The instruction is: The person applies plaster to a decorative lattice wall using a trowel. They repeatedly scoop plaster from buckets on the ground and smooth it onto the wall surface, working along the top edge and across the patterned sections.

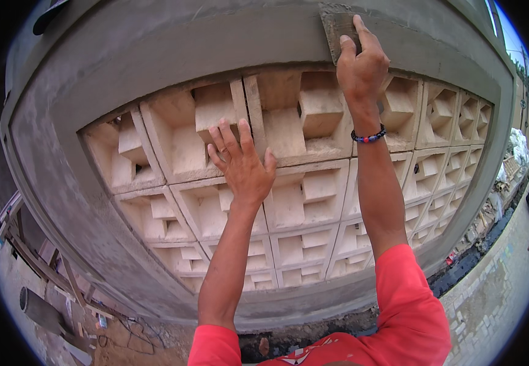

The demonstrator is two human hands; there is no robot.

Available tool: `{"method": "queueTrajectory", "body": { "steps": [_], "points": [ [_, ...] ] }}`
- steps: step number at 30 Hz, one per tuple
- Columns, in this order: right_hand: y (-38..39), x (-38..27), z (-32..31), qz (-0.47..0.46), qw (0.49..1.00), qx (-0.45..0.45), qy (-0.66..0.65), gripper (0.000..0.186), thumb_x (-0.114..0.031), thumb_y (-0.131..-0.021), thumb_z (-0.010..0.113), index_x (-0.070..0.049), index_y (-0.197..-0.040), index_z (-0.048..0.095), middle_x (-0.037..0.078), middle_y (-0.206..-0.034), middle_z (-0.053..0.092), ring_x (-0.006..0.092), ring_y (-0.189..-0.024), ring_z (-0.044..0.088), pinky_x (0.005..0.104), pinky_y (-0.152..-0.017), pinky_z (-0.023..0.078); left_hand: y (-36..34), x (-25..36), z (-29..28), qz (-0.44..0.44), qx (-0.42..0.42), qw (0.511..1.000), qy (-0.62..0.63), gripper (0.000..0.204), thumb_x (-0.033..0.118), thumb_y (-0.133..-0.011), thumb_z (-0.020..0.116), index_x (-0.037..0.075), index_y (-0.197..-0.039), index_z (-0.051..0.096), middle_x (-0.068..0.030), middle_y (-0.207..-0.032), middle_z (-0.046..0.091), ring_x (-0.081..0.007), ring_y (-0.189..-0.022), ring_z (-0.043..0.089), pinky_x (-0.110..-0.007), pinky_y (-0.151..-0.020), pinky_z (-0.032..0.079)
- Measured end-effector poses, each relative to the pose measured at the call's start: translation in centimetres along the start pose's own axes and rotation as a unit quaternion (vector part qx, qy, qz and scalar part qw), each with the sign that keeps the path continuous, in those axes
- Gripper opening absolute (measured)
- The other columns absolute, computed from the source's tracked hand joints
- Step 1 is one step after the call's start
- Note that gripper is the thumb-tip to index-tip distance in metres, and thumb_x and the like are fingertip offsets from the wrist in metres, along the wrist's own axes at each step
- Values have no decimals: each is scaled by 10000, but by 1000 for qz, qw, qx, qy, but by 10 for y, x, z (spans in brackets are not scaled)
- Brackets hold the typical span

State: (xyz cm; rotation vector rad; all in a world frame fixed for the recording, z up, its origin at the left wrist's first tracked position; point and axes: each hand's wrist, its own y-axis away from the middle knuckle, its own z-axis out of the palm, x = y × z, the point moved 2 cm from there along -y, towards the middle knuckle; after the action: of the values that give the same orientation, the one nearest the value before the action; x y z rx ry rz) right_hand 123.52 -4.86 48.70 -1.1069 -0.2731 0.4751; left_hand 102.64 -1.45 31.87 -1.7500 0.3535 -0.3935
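My right hand [361, 64] presses a flat grey plastering float [336, 30] against the wet grey cement band [215, 43] above a panel of pale ventilation blocks [301, 201]. A beaded bracelet [369, 136] circles that wrist. My left hand [242, 163] lies open with fingers spread, palm resting on the face of a block in the upper row, holding nothing. Both arms wear red sleeves [408, 305] and reach up from the lower edge.
A grey plastered frame [63, 201] surrounds the block panel. Wooden scaffold poles [38, 262] and a grey pipe [41, 311] stand at lower left. Dirt and rubble [313, 332] lie at the wall's foot, and paving blocks [496, 293] run along the right.
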Motion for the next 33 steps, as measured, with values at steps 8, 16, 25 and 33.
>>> {"method": "queueTrajectory", "body": {
  "steps": [8,16,25,33],
  "points": [
    [12,-37,-8,-19,988,-29,-148,368,-85,-839,616,4,-1195,633,186,-996,677,319,-919,648,375,-838,502,0,-2,1,-2,-6,1000,-10,821,261,-799,640,74,-1485,229,-217,-1538,141,-409,-1453,52,-595,-1121,77],
    [-35,126,-68,161,985,62,12,389,-106,-836,646,28,-1201,630,187,-1110,685,257,-970,674,344,-883,511,0,-2,3,10,3,1000,-4,826,243,-797,633,63,-1485,213,-221,-1543,116,-434,-1448,26,-597,-1119,73],
    [72,-128,54,-62,966,-136,-209,372,-16,-828,562,57,-1191,593,170,-837,606,344,-807,580,415,-753,491,7,-9,17,23,-21,999,-22,803,320,-804,659,54,-1463,285,-231,-1528,184,-394,-1457,61,-583,-1125,28],
    [53,-11,-39,387,645,-111,-650,391,-74,-943,546,13,-1322,506,123,-1131,655,175,-1053,629,310,-874,527,1,-1,5,4,1,999,-39,833,261,-810,630,97,-1507,203,-177,-1562,124,-387,-1460,53,-567,-1140,65]
  ]
}}
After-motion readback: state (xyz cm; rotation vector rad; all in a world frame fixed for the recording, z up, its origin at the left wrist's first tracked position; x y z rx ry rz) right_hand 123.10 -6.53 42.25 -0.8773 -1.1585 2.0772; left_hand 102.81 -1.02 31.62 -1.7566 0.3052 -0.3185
